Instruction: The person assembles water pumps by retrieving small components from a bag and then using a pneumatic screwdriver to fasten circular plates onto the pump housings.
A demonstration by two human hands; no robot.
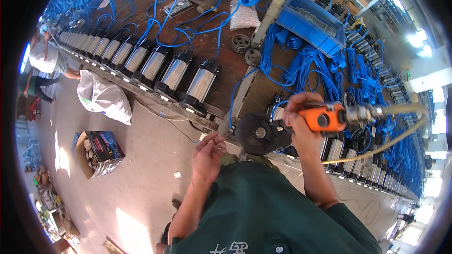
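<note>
My right hand (302, 118) is wrapped round an orange air tool (322, 116), held tilted on its side above the bench's near edge. A yellowish hose (402, 134) runs from the metal fitting at its right end. Just below and left of that hand stands a black round pump casing (259, 134) with a hub at its centre. My left hand (209, 154) is to the left of the casing, apart from it, with fingers curled and pinched together; anything between the fingertips is too small to make out.
A row of silver-and-black motors (170, 75) lines the bench edge. Blue cable coils (313, 61) lie behind the casing, near a blue crate (310, 23). Two grey wheels (241, 43) sit by a post. On the floor are a white sack (106, 96) and an open carton (100, 153).
</note>
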